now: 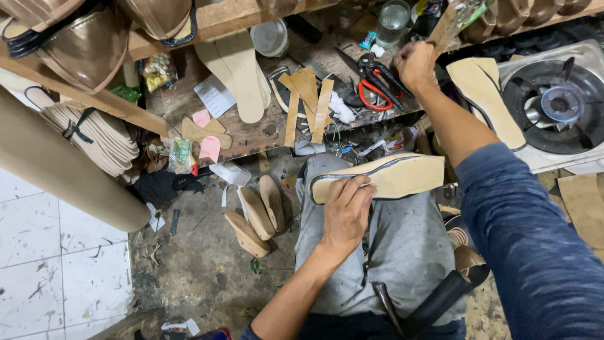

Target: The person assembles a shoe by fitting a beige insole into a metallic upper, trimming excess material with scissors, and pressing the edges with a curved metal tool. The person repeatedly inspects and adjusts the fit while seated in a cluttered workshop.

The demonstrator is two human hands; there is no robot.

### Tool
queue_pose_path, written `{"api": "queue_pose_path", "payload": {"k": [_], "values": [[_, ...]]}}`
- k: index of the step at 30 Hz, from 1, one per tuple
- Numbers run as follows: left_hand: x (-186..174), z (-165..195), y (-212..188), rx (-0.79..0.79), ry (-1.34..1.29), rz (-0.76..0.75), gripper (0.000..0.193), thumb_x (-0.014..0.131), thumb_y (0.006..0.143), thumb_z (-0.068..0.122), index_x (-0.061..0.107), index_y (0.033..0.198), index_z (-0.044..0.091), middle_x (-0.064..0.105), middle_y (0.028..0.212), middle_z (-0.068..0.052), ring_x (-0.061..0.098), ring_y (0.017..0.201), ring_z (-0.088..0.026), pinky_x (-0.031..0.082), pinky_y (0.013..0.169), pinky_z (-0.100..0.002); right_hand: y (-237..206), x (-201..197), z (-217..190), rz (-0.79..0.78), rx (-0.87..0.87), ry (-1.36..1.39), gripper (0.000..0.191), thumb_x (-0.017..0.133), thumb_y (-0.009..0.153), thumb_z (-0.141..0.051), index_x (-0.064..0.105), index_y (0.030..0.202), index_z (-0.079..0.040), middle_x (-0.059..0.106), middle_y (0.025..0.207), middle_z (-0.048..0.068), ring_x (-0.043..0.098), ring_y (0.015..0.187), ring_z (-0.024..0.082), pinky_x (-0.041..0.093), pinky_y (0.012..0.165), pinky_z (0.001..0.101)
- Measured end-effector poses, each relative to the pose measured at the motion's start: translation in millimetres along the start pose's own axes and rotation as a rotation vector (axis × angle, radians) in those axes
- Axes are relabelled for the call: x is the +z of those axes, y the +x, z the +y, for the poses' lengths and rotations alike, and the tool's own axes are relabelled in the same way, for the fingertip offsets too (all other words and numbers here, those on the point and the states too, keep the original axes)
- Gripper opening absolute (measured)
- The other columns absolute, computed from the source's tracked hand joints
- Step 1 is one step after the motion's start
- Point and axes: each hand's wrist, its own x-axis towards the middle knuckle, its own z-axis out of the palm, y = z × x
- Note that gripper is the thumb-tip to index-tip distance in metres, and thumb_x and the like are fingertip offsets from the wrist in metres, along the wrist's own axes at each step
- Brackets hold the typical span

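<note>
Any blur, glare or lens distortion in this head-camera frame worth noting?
Head view: right hand and the thing it holds are motion-blurred; the left hand pressing the tan sole is sharp; metallic shoe uppers at top left carry glare; wide-angle bending shows at the edges; the floor under the bench is shadowed.

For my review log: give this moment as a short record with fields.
Setting: cluttered shoe workbench
Left hand: pressing a tan shoe sole on the lap
Right hand: raised at the bench, gripping a tool handle
Nearby: red-handled pliers, gas burner, wooden lasts on the floor
</note>
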Motion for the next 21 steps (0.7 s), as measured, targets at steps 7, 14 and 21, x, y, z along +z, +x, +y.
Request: {"api": "queue_pose_path", "payload": {"k": [7,14,21], "values": [[-6.9,3.3,5.7,0.015,-0.025,-0.022,0.013,0.07,0.091,0.0,0.07,0.104,0.0,0.067,0.117,-0.009,0.061,0.108,-0.03,0.051,0.095,-0.041,-6.9,-11.5,7.3,-0.042,-0.115,0.092,0.015,0.082,0.086,-0.007,0.072,0.093,0.003,0.073,0.086,0.02,0.073,0.075,0.029,0.058,0.071,0.0402],[-10.0,-2.7,2.8,0.087,0.001,-0.032,0.015,0.067,0.092,0.0,0.068,0.107,-0.001,0.066,0.117,-0.012,0.06,0.107,-0.031,0.05,0.095,-0.042,-136.3,-133.7,-55.6,-0.358,0.015,0.667,0.005,0.064,0.105,0.005,0.06,0.109,0.003,0.069,0.093,0.007,0.068,0.081,0.014,0.056,0.071,0.0264],[1.8,0.4,-6.0,0.115,-0.015,0.003,0.019,0.066,0.095,0.0,0.065,0.114,0.0,0.065,0.116,-0.012,0.06,0.106,-0.032,0.049,0.095,-0.043,-229.7,-166.3,-125.0,-0.384,-0.228,0.249,0.019,0.076,0.089,0.002,0.058,0.096,0.002,0.069,0.079,0.016,0.072,0.074,0.023,0.056,0.065,0.0337]]}}
